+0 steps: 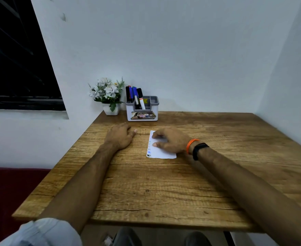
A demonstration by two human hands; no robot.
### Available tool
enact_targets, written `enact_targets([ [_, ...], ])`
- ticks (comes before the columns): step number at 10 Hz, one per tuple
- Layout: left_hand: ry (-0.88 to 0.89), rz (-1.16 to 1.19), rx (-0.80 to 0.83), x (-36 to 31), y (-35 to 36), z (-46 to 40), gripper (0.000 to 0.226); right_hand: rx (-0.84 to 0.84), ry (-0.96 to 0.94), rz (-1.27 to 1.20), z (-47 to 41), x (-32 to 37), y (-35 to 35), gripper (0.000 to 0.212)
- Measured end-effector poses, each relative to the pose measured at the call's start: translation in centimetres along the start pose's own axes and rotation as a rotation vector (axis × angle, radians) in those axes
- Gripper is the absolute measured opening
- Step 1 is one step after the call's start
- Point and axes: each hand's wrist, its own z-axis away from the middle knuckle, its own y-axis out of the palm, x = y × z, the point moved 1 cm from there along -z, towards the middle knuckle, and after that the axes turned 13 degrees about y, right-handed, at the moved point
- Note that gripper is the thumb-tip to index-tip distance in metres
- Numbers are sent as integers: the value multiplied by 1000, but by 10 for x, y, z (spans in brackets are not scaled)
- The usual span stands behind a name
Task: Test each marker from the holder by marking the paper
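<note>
Meanwhile, left hand flat on the bench, right hand loosely spread over the paper, markers upright in the holder.

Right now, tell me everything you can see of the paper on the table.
The paper is a small white slip lying flat on the wooden table, in front of the marker holder. Small coloured test marks, bluish with a dark one nearest the person, run along its left edge. The right hand rests on it, covering much of it.
</note>
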Motion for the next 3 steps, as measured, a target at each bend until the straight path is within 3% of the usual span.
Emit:
enact_targets([
  [2,19,6,-13,4,5,-4,52,67,45,-74,-38,-21,-4,38],
  [3,14,6,-26,8,7,-7,52,14,35,-138,-45,-24,-3,39],
])
